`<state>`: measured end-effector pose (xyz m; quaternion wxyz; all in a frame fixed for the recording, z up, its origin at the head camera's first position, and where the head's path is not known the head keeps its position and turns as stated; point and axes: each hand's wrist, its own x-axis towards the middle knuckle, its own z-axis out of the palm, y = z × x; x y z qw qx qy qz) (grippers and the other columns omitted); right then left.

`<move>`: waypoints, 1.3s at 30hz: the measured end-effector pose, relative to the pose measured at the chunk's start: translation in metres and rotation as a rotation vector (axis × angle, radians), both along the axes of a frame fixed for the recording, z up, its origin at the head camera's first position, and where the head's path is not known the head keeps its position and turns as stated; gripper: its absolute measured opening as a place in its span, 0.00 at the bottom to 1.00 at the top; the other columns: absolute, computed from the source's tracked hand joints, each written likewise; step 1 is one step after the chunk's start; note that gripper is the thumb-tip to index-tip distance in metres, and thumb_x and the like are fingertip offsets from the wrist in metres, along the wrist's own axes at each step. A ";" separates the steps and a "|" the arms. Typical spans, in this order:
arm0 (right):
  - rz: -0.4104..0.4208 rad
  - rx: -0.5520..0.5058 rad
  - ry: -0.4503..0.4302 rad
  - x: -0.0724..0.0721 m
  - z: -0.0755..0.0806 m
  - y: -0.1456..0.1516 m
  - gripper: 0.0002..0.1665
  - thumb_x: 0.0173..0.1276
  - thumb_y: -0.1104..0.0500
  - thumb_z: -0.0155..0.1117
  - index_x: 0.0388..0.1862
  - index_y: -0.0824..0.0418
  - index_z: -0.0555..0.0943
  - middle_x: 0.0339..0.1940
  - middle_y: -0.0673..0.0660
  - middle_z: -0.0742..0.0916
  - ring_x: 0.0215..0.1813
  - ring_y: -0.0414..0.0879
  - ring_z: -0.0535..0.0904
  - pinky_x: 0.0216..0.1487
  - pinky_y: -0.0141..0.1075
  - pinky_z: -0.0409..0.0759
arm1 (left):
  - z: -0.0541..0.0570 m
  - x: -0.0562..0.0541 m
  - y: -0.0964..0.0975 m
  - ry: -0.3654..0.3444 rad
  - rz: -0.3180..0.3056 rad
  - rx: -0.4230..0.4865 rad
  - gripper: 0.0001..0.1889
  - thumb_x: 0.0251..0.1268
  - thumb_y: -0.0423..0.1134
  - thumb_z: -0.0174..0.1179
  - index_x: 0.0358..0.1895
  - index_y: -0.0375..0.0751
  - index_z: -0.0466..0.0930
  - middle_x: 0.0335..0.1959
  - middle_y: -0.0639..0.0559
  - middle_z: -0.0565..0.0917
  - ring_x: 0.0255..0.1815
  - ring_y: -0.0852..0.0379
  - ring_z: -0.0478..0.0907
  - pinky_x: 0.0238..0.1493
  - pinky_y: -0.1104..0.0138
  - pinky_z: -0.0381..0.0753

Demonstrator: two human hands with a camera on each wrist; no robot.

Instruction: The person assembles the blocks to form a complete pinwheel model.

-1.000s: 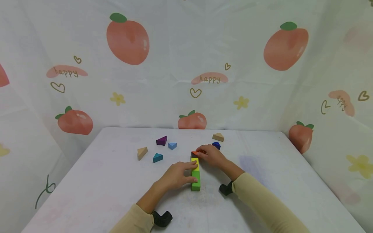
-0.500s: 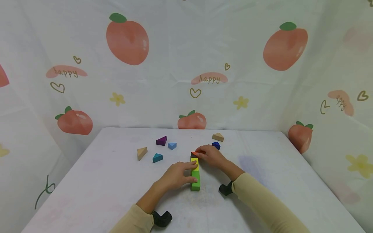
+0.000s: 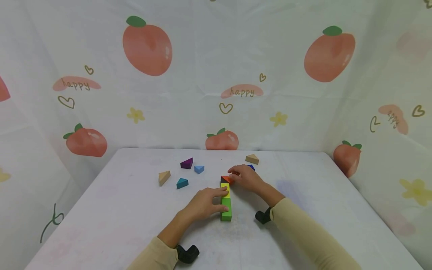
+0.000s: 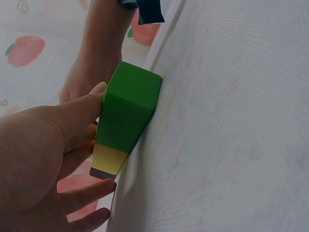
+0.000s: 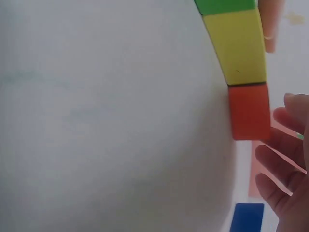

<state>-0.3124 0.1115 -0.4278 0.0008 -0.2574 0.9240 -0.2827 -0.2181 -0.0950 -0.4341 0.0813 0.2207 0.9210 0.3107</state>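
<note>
1. The left hand [image 3: 204, 202] is unclenched, fingers extended; its thumb rests on the green block [image 4: 129, 108], and its fingertips lie over the yellow block [image 5: 239, 48].
2. The right hand [image 3: 248, 177] is relaxed, fingers slightly bent and grasping nothing, just beside the orange-red block [image 5: 249, 112]; whether they touch, I cannot tell.
3. The row stands midway between the left and right edges of the desk [image 3: 118, 217]: green closest to the person, then yellow touching it, then orange-red and a dark block [image 4: 103, 174] side by side at the end toward the far edge.
4. Left of the row, toward the desk's far left corner, lie a purple block [image 3: 186, 164], a light blue block [image 3: 199, 169], a teal block [image 3: 182, 183] and a wooden block [image 3: 164, 178], all apart.
5. Near the far edge, right of the row, lies another wooden block [image 3: 252, 159]; a dark blue block [image 3: 251, 166] is partly hidden behind the right hand.
</note>
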 end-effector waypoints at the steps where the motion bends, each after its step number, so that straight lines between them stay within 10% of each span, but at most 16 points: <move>1: -0.001 0.007 0.005 -0.001 0.001 0.001 0.12 0.71 0.59 0.61 0.49 0.60 0.84 0.38 0.48 0.85 0.42 0.44 0.76 0.45 0.37 0.78 | 0.000 0.000 0.000 -0.004 0.003 0.000 0.33 0.58 0.56 0.67 0.68 0.57 0.72 0.66 0.59 0.74 0.68 0.50 0.68 0.61 0.50 0.72; 21: -0.084 0.039 0.117 -0.014 0.024 0.031 0.14 0.69 0.60 0.64 0.50 0.64 0.84 0.43 0.55 0.85 0.47 0.50 0.77 0.50 0.45 0.79 | -0.002 -0.001 0.001 -0.011 0.016 -0.010 0.32 0.58 0.57 0.67 0.67 0.58 0.73 0.67 0.58 0.73 0.68 0.50 0.67 0.62 0.50 0.71; 39: -0.171 0.123 0.121 -0.030 0.007 0.050 0.16 0.64 0.64 0.69 0.51 0.63 0.84 0.57 0.56 0.84 0.58 0.55 0.76 0.62 0.49 0.73 | -0.002 0.000 0.001 -0.023 0.024 -0.001 0.32 0.58 0.57 0.66 0.67 0.59 0.73 0.66 0.58 0.73 0.68 0.50 0.67 0.62 0.49 0.71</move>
